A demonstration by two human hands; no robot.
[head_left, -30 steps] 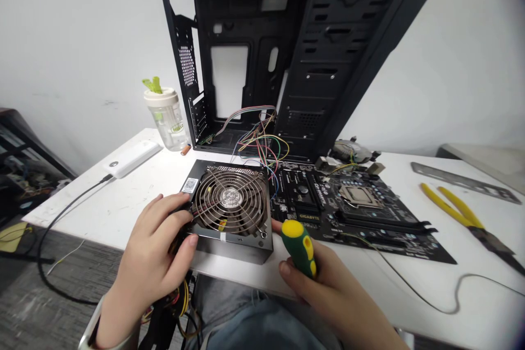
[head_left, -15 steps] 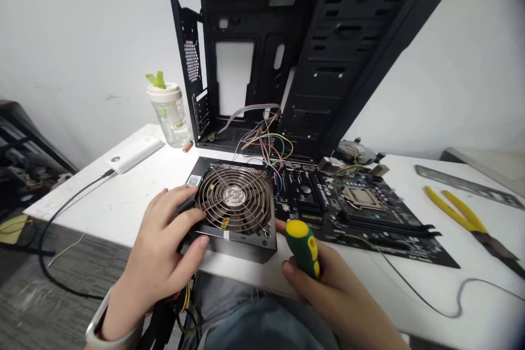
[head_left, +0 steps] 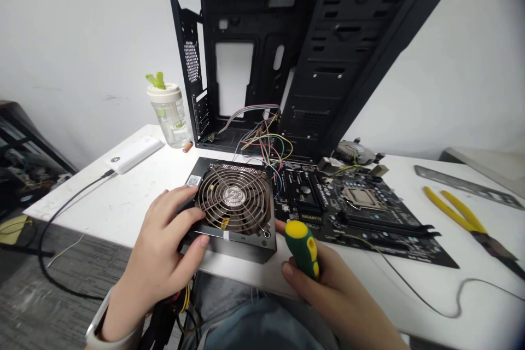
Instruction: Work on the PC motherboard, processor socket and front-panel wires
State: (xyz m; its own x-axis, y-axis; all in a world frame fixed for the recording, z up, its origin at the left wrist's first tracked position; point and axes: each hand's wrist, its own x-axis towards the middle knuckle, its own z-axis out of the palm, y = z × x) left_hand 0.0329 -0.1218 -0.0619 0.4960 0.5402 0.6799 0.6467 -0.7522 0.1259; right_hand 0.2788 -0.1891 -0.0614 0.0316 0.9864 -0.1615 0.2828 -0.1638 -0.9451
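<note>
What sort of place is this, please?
Probably a computer repair bench: an open black steel PC case, a flat black Gigabyte motherboard, and a black power supply unit with round fan grille.

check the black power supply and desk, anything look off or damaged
The fan blades under the wire grille of the black metal power supply look brownish, perhaps dust. Loose multicoloured thin wires spill from the black steel computer case onto the black Gigabyte motherboard, which lies bare on the white desk.
</note>
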